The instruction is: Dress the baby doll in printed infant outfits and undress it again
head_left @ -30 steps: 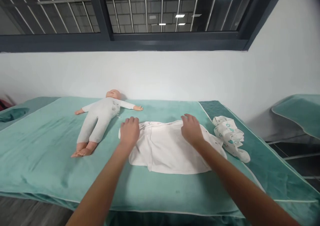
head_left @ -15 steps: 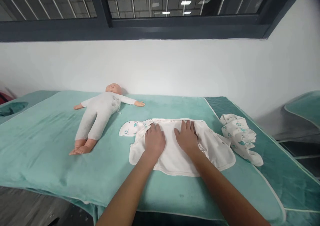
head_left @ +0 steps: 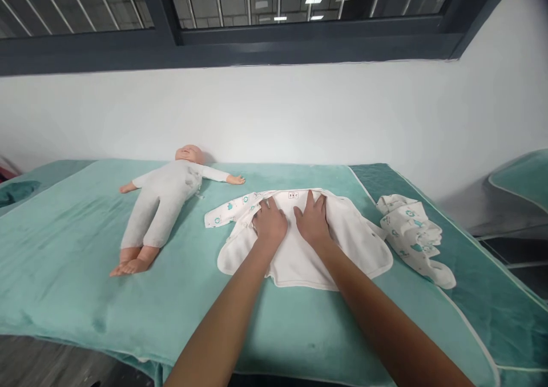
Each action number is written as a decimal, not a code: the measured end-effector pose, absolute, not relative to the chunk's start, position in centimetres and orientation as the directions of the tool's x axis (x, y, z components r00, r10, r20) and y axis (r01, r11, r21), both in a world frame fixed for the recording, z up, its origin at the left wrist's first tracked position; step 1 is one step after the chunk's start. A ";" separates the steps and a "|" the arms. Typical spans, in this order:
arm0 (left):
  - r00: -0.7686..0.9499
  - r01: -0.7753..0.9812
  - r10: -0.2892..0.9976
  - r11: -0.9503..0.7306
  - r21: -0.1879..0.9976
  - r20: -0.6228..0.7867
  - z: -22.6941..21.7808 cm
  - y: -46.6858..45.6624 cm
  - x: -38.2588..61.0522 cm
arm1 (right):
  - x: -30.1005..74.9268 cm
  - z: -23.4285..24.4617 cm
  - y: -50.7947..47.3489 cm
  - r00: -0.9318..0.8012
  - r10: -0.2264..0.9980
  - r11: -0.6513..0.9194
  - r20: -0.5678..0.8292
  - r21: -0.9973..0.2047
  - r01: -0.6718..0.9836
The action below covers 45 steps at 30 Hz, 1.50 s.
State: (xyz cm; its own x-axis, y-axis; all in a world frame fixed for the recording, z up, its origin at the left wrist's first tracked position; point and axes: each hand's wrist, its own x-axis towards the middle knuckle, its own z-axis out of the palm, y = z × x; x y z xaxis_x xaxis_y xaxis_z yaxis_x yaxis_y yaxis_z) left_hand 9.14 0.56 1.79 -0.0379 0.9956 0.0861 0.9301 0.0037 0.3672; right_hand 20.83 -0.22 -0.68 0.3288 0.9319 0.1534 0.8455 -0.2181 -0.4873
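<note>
The shirt [head_left: 295, 261] lies spread on the bed [head_left: 299, 333], its label [head_left: 293, 195] by the top edge, with the doll [head_left: 165, 196] well apart to the left and the printed bundle [head_left: 413, 238] just beside it on the right. Both the left hand [head_left: 270, 224] and the right hand [head_left: 314, 221] rest palm down on it near the collar, close together, fingers loosely parted, with no fold visibly clasped. Pressing so near the middle could pull the cloth inward and pucker it, since nothing weighs down the outer corners. The sleeve [head_left: 231, 211] sticking out on the left could twist or tuck under if that side is dragged. On the right, the shirt's edge comes so near the bundle that a sideways tug might snag or shift it; whether they touch is unclear. The soft sheet could also ruck up under a hard push.
</note>
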 end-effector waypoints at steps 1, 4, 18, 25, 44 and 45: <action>-0.027 0.938 0.996 -0.004 0.347 0.083 1.5 1.1 9.1 | 21.0 -0.6 0.2 0.323 0.934 -0.217 0.154 -0.471 0.855; -0.005 0.955 0.996 -0.022 0.295 0.091 1.2 2.7 8.9 | 21.5 -0.1 1.5 0.318 0.935 -0.231 0.155 -0.414 0.880; 0.044 0.960 0.999 -0.043 0.278 0.002 0.1 6.5 8.3 | 22.8 -1.7 4.5 0.306 0.952 -0.289 -0.010 -0.353 0.890; 0.018 0.967 1.000 -0.018 0.255 0.002 0.3 6.2 8.7 | 22.3 -1.3 4.0 0.324 0.946 -0.311 -0.012 -0.320 0.895; 0.026 0.977 0.991 -0.053 0.208 0.128 -0.9 3.4 8.8 | 22.2 -2.2 1.3 0.136 0.989 -0.121 0.066 -0.194 0.973; 0.028 0.978 0.991 -0.055 0.202 0.134 -1.0 3.2 8.7 | 22.2 -2.2 1.2 0.133 0.989 -0.118 0.070 -0.188 0.975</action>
